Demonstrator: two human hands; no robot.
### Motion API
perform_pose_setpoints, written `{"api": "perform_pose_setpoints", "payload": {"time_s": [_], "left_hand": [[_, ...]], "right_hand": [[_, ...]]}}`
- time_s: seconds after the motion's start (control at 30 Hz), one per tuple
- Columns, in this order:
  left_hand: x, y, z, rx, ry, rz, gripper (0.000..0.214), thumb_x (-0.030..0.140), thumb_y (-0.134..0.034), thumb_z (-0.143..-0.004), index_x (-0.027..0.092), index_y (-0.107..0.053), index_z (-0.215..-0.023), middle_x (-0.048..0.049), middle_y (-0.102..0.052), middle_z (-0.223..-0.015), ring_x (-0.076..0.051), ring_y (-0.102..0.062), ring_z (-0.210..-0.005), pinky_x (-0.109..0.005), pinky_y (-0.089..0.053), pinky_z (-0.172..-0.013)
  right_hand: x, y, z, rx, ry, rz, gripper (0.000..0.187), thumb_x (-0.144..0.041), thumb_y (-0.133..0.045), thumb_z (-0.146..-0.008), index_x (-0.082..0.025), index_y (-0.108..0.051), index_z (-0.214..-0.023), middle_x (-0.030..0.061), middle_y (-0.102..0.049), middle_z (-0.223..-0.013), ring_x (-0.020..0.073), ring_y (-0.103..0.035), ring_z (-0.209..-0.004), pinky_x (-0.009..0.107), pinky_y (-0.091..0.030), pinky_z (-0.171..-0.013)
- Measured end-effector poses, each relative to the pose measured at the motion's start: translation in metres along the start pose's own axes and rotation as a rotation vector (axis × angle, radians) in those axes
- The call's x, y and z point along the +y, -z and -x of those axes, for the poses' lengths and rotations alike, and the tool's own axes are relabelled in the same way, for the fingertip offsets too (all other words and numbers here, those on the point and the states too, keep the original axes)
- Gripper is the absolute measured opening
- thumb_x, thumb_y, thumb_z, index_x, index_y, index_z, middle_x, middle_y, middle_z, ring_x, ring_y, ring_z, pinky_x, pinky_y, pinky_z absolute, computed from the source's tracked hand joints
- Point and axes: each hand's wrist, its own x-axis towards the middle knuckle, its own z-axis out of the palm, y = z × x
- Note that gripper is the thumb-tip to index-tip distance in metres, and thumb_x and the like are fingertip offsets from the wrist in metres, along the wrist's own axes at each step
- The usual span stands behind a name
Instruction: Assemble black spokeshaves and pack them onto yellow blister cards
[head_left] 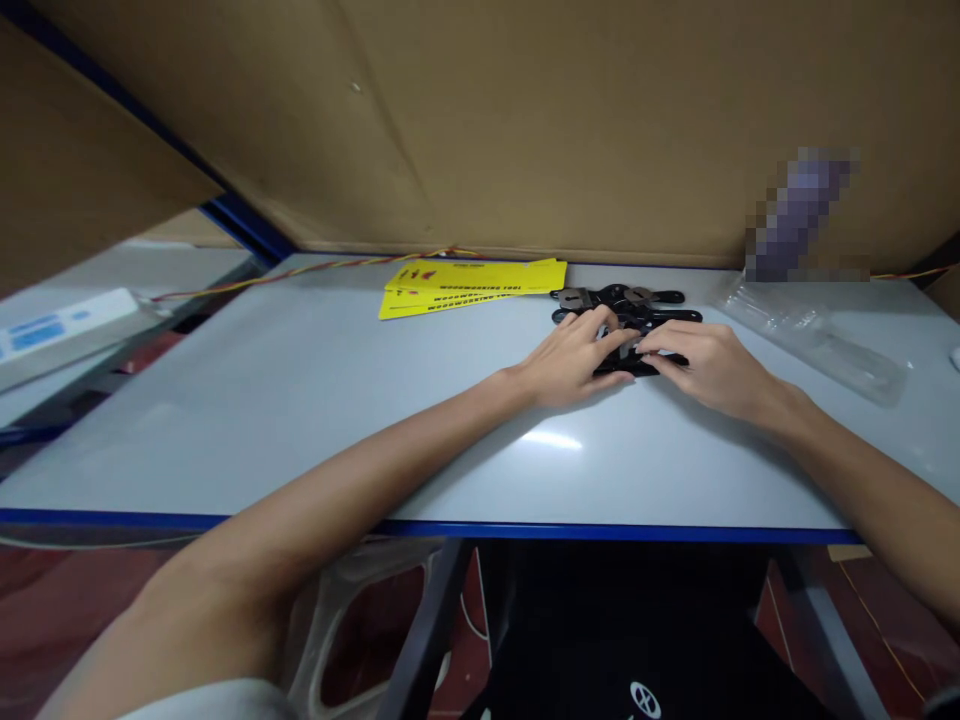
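Note:
Several black spokeshaves with grey metal blades lie together at the back right of the table. The nearest spokeshave (637,368) is between my two hands and partly covered by them. My left hand (574,358) holds it from the left, with the fingers over its middle and the thumb along its near side. From the right, my right hand (705,362) has its thumb and fingertips pinched at the tool's middle; the exact part is hidden. Just behind lies another spokeshave (671,316), and farther back one more spokeshave (654,296) with its blade showing.
Yellow cards (465,280) printed "WOODWORKING TOOL" lie fanned left of the tools. Clear plastic packaging (825,340) rests on the right. A cardboard wall (525,130) closes off the back of the white table (247,410). A red-yellow wire (315,268) runs along the rear edge.

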Motion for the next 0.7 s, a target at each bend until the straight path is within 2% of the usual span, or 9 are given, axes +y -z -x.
{"api": "perform_pose_setpoints", "payload": {"time_s": [0.2,0.43,0.57,0.7], "left_hand": [[-0.002,-0.001,0.001,0.012,0.028,0.057,0.070,0.070,-0.037,-0.107,0.018,-0.057,-0.150,-0.0175,-0.057,-0.128,-0.032,-0.055,-0.113,-0.047,-0.049,-0.094],[-0.003,0.001,-0.001,-0.049,0.112,0.143,0.059,0.062,-0.049,-0.105,0.019,-0.060,-0.144,-0.0156,-0.059,-0.125,-0.033,-0.056,-0.116,-0.049,-0.046,-0.099],[0.001,0.005,-0.002,-0.033,0.140,0.156,0.057,0.064,-0.051,-0.104,0.021,-0.058,-0.141,-0.0139,-0.061,-0.123,-0.031,-0.058,-0.112,-0.047,-0.045,-0.100],[0.004,0.005,-0.004,0.013,0.180,0.077,0.058,0.072,-0.062,-0.096,0.019,-0.065,-0.118,-0.0138,-0.061,-0.121,-0.029,-0.059,-0.101,-0.043,-0.046,-0.093]], "right_hand": [[0.004,-0.008,0.001,-0.065,0.024,0.036,0.030,-0.024,-0.054,-0.107,-0.020,-0.083,-0.105,0.0114,-0.074,-0.105,0.0229,-0.071,-0.088,0.040,-0.059,-0.084],[-0.001,-0.011,-0.002,-0.066,0.069,0.298,0.034,-0.020,-0.049,-0.108,-0.017,-0.082,-0.102,0.0113,-0.072,-0.096,0.0232,-0.068,-0.087,0.038,-0.056,-0.082],[-0.006,-0.010,-0.004,-0.121,0.055,0.241,0.031,-0.017,-0.051,-0.105,-0.015,-0.080,-0.097,0.0117,-0.075,-0.092,0.0236,-0.069,-0.084,0.036,-0.053,-0.079],[-0.008,-0.005,-0.007,-0.129,-0.021,0.129,0.028,-0.016,-0.052,-0.102,-0.016,-0.079,-0.098,0.0093,-0.076,-0.087,0.0214,-0.067,-0.078,0.034,-0.048,-0.076]]}}
